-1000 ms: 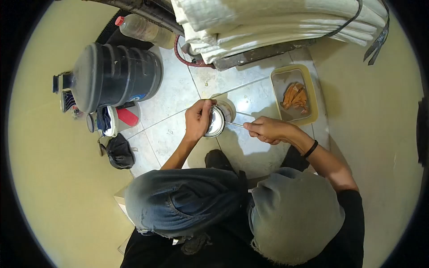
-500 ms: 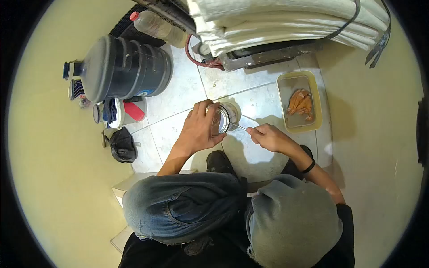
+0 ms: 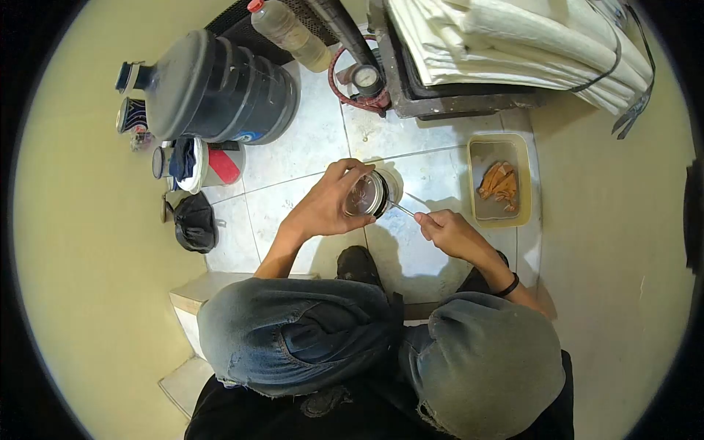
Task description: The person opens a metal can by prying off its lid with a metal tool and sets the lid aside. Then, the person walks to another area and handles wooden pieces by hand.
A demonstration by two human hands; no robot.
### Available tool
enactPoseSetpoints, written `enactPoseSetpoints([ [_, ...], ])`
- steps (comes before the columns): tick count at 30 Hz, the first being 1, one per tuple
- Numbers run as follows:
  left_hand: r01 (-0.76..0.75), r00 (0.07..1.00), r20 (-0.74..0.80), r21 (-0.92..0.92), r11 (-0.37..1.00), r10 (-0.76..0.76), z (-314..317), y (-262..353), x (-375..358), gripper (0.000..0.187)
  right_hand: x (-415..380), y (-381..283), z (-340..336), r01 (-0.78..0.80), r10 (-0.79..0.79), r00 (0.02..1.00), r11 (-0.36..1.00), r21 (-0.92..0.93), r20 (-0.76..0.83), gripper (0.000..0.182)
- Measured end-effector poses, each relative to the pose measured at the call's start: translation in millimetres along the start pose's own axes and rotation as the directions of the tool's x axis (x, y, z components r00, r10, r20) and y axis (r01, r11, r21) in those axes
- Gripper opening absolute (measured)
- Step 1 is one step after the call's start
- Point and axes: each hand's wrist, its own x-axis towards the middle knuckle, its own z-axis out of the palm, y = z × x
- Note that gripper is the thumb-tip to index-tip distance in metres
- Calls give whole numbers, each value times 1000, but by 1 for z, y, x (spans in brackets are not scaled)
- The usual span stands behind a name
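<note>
My left hand (image 3: 328, 204) is wrapped round a small round can (image 3: 369, 193) with a shiny metal rim, tilted above the tiled floor between my feet. My right hand (image 3: 445, 231) is closed round the end of a thin metal tool (image 3: 402, 210). The tool's far tip meets the can's rim on its right side; the exact contact is too small to make out. Behind the can a pale round shape shows in part.
A yellow tub (image 3: 525, 180) with an orange-brown cloth (image 3: 499, 183) stands at the right. A large water jug (image 3: 220, 88), a bottle (image 3: 292, 34), a pressure gauge (image 3: 365, 78), a black bag (image 3: 195, 223) and stacked white sacks (image 3: 506, 44) surround the floor.
The camera view has shifted a little. The can is tilted more, so that its face shows more, and the tool still touches its rim.
</note>
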Motion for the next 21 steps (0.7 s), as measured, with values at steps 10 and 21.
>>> enactPoseSetpoints([
  [10,225,974,179,-831,509,-139,-26,-71,-4,99,0,-4,1,-72,72,997,997,-2,2,62],
  [21,5,971,62,-970,-242,-231,22,-133,-34,80,-1,-2,5,-150,145,988,984,101,54,60],
])
